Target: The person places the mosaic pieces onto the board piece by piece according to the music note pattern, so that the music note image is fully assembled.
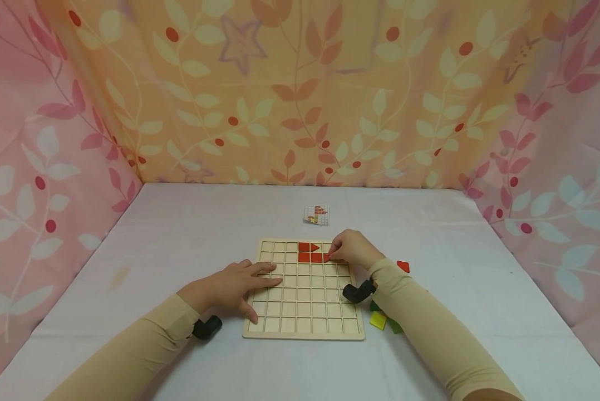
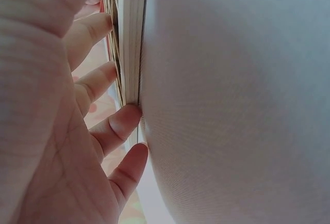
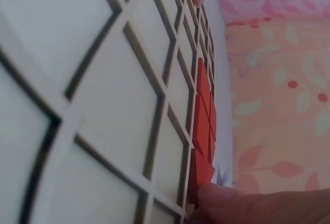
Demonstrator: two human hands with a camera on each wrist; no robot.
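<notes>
A light wooden grid board lies flat on the table. My left hand rests on its left side with fingers spread; in the left wrist view the fingertips touch the board's edge. At the board's upper right, my right hand pinches a small red tile at the right end of the second row. The right wrist view shows this red tile at my fingertips, partly hidden by them. Beside it sit two red square tiles. Above them are a red square and a red pointed tile.
A small printed pattern card lies beyond the board. Right of the board are a red tile, a yellow tile and green tiles, partly covered by my right forearm. Patterned curtains stand behind and at both sides.
</notes>
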